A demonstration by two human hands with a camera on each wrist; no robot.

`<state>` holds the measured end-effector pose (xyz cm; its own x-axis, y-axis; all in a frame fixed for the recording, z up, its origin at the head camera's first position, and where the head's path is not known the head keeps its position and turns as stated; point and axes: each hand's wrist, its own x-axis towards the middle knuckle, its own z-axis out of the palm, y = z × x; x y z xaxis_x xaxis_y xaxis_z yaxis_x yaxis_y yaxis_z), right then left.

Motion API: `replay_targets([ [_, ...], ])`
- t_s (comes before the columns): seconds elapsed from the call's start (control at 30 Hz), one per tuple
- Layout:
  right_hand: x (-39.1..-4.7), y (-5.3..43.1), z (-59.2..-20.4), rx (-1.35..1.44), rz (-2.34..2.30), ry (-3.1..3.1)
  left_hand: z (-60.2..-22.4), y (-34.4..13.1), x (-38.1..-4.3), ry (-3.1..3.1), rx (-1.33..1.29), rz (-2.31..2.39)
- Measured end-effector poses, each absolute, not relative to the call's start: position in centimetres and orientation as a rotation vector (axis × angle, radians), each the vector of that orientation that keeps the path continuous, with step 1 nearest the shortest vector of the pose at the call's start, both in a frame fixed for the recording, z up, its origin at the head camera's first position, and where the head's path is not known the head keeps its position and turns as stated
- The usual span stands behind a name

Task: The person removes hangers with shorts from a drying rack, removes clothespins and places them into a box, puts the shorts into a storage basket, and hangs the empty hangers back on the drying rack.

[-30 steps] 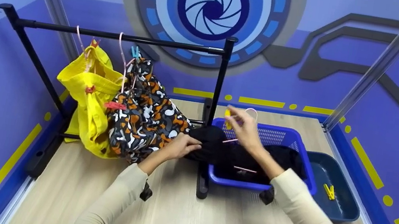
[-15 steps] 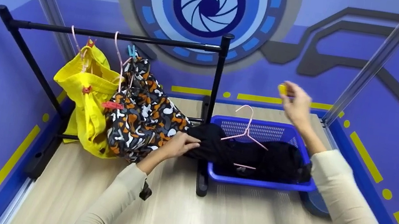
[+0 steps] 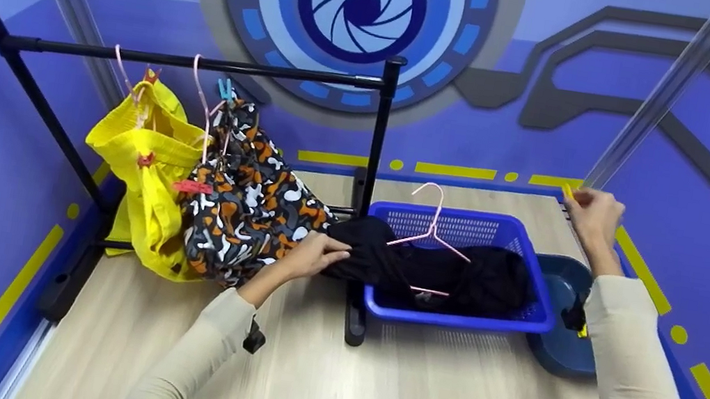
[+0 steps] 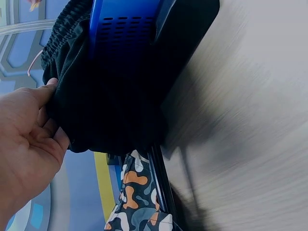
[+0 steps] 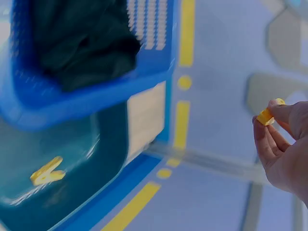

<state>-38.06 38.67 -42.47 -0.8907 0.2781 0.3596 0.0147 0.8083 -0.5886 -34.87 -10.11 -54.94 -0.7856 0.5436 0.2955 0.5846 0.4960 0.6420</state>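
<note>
My left hand (image 3: 311, 256) pinches the edge of a black garment (image 3: 358, 246), whose gathered elastic waistband shows in the left wrist view. Most of that garment lies across a blue basket (image 3: 456, 322). On top of it rests a pink hanger (image 3: 432, 232), its hook pointing up. Off to the right, my right hand (image 3: 594, 221) is raised above the far end of a dark teal tray (image 3: 544, 347), pinching a yellow clothespin (image 5: 270, 113) between thumb and fingers. Another yellow clothespin (image 5: 47, 172) lies in the tray.
A black clothes rack (image 3: 220, 64) stands at the left, its near foot beside the basket. Yellow shorts (image 3: 154, 176) and a camouflage-patterned garment (image 3: 255, 206) hang from it on pink hangers with clothespins. Walls enclose the back and sides.
My right hand has moved right, from over the basket to beyond it, carrying the yellow clothespin. The pink hanger has come into full view. My left hand keeps its hold on the black garment.
</note>
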Motion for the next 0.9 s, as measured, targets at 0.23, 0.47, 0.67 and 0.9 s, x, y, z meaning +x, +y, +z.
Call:
replay_targets([
  [0.23,-36.5,42.4,-45.7,-0.343,0.639,-2.915,-55.1,-10.2,-34.8,-2.682,-0.998,-1.200],
  [0.47,-34.6,45.0,-49.7,-0.328,0.463,-3.336,-55.0,-10.1,-34.9,-2.685,-0.995,-1.190],
  [0.67,-33.3,45.6,-52.6,-0.308,0.476,-3.465,-55.2,-10.2,-34.8,-2.663,-0.996,-1.175],
  [0.9,-32.2,45.1,-54.7,-0.241,0.470,-3.540,-55.4,-10.2,-34.6,-2.636,-1.013,-1.174],
])
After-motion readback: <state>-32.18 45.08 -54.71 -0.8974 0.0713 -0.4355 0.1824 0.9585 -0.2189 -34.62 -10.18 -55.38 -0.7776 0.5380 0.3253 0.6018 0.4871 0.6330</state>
